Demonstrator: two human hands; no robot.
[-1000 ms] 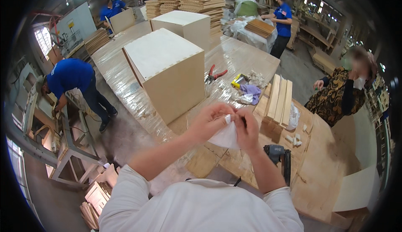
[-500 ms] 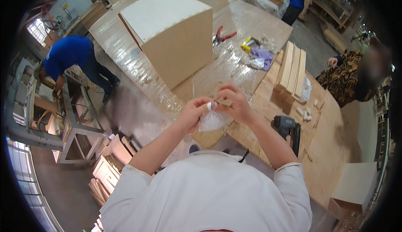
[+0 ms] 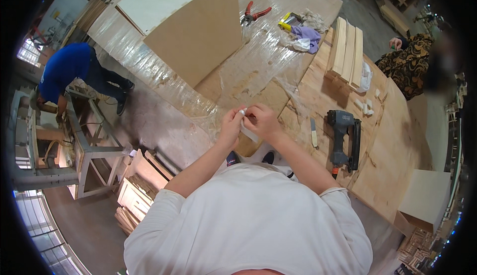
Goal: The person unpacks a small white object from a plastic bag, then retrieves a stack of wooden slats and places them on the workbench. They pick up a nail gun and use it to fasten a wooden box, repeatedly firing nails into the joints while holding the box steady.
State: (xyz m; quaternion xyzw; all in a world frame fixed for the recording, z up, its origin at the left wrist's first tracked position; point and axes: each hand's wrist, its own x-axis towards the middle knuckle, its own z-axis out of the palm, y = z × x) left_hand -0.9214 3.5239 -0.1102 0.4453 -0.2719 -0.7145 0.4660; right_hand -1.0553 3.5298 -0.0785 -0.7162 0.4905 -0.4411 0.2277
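Note:
Both of my hands are together in front of my body, near the corner of the worktable. My left hand (image 3: 231, 126) pinches the top of a small white plastic bag (image 3: 249, 132). Close against it, my right hand (image 3: 262, 122) has its fingers bent and pressed onto the same gathered top. The bag hangs below the fingers as a narrow white shape. What it contains cannot be made out, and part of it is hidden by the hands. To the right lie a putty knife (image 3: 313, 132) and a dark nail gun (image 3: 342, 136).
A large wooden cabinet box (image 3: 198, 39) stands on the film-covered table ahead. Red-handled pliers (image 3: 256, 13), a purple cloth (image 3: 308, 35) and stacked wood strips (image 3: 345, 54) lie beyond my hands. A person in blue (image 3: 72, 66) bends over a frame at left; another in patterned clothing (image 3: 410, 66) is at right.
The bag looked wide and puffed out; now it hangs narrower. My right hand's raised fingers have come down beside the left. The whole view has shifted, and the putty knife now shows.

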